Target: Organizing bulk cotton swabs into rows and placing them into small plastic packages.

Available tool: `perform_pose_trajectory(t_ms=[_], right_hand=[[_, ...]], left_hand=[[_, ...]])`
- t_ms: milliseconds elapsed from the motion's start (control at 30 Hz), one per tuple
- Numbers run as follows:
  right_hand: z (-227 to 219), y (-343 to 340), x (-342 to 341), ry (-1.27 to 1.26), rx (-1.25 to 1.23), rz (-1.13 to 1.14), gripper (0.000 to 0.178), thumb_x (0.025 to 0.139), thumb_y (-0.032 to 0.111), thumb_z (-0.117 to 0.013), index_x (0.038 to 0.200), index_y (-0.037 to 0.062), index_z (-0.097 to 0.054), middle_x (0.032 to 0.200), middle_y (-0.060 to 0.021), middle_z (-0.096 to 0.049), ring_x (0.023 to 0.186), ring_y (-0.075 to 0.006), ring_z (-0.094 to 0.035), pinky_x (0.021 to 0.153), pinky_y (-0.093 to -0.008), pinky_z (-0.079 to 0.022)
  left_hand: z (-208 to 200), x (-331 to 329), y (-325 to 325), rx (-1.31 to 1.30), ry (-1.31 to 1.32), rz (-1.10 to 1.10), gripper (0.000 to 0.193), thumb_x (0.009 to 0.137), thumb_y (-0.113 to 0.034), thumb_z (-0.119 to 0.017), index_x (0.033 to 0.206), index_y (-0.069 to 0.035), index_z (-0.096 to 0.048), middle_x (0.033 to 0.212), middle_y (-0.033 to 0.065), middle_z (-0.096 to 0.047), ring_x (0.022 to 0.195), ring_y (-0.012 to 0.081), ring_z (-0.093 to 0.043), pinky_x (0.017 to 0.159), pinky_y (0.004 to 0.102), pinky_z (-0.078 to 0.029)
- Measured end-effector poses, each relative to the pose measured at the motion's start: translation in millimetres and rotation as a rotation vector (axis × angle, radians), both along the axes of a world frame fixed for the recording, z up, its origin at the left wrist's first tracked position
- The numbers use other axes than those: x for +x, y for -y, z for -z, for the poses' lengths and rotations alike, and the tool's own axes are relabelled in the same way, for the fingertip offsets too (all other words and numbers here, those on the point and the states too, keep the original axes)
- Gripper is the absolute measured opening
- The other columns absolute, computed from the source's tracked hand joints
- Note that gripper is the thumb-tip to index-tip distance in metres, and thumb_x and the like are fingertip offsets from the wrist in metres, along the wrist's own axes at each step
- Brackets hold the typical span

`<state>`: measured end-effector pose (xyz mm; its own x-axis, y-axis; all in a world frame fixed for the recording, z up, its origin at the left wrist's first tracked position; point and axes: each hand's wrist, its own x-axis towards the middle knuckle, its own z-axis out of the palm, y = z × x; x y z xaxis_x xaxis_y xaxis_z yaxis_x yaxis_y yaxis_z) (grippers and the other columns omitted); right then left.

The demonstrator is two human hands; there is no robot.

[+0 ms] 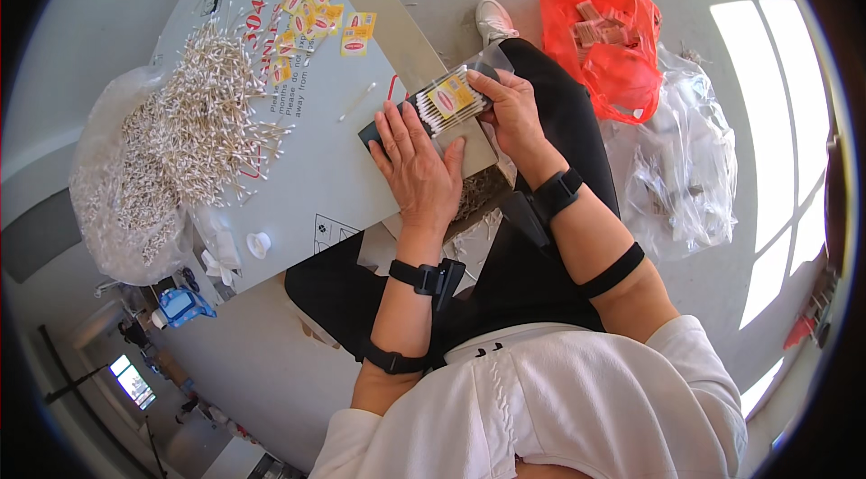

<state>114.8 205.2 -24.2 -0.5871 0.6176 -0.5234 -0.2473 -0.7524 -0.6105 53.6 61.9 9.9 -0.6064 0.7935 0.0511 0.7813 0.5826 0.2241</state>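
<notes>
A clear plastic pack of cotton swabs [436, 115] with a yellow label card [454, 95] lies over a dark flat board [369, 133] at the table's right edge. My right hand [516, 118] pinches the far right end of this pack between thumb and fingers. Flat on the dark board, beside the pack's left end, rests my left hand [413, 163], its fingers stretched out and thumb apart. One loose cotton swab [358, 102] lies on the table just left of that hand. Several yellow cards [316, 14] are scattered farther up the table.
A large heap of cotton swabs [203, 118] spills from a clear bag [99, 199] on the table's left. Below my hands stands an open box [492, 204]. A red bag [622, 73] with small packs and clear plastic bags [681, 163] lie on the floor at right.
</notes>
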Motion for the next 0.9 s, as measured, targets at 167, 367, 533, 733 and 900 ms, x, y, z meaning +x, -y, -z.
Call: perform_pose_trajectory(t_ms=[167,367,533,733,900], right_hand=[[-6,3,-1,0.006,-0.017,0.04,0.011,0.088,0.012,-0.073,0.085,0.0023,-0.071,0.073,-0.0019,-0.067,0.058,-0.0086,-0.06,0.049,-0.0226,-0.045],[4,2,2,-0.035,0.014,0.003,0.011,0.09,0.013,-0.071,0.092,0.003,-0.07,0.082,-0.0031,-0.07,0.067,-0.0107,-0.066,0.059,-0.0239,-0.054],[4,1,3,-0.033,0.002,0.0,0.011,0.09,0.014,-0.071,0.092,0.0032,-0.069,0.082,-0.0029,-0.07,0.068,-0.0104,-0.066,0.059,-0.0236,-0.054],[-10,4,2,-0.005,0.013,0.008,0.012,0.089,0.016,-0.072,0.089,0.0043,-0.07,0.077,-0.0011,-0.068,0.061,-0.0076,-0.061,0.052,-0.0215,-0.048],[-3,-1,8,0.006,-0.002,-0.018,0.013,0.087,0.017,-0.074,0.088,0.0051,-0.071,0.074,0.0006,-0.066,0.059,-0.0065,-0.059,0.052,-0.0217,-0.047]], left_hand=[[3,4,-6,-0.058,-0.015,-0.04,0.093,0.094,-0.057,-0.05,0.152,0.007,-0.015,0.16,0.0275,-0.013,0.15,0.0411,-0.007,0.117,0.0596,-0.007],[2,8,-13,-0.074,-0.002,-0.059,0.096,0.093,-0.059,-0.05,0.152,0.009,-0.013,0.16,0.0282,-0.009,0.15,0.0411,-0.003,0.116,0.0614,-0.005],[-2,7,-12,-0.088,0.024,-0.059,0.096,0.093,-0.058,-0.05,0.152,0.008,-0.013,0.16,0.0276,-0.008,0.15,0.0408,-0.002,0.116,0.0619,-0.003],[-3,7,-9,-0.096,0.019,-0.062,0.096,0.093,-0.058,-0.05,0.152,0.008,-0.012,0.16,0.0271,-0.009,0.15,0.041,-0.002,0.116,0.0619,-0.004],[-3,17,1,-0.036,0.026,-0.035,0.096,0.093,-0.058,-0.051,0.152,0.008,-0.013,0.16,0.0273,-0.009,0.15,0.0411,-0.004,0.116,0.0608,-0.005]])
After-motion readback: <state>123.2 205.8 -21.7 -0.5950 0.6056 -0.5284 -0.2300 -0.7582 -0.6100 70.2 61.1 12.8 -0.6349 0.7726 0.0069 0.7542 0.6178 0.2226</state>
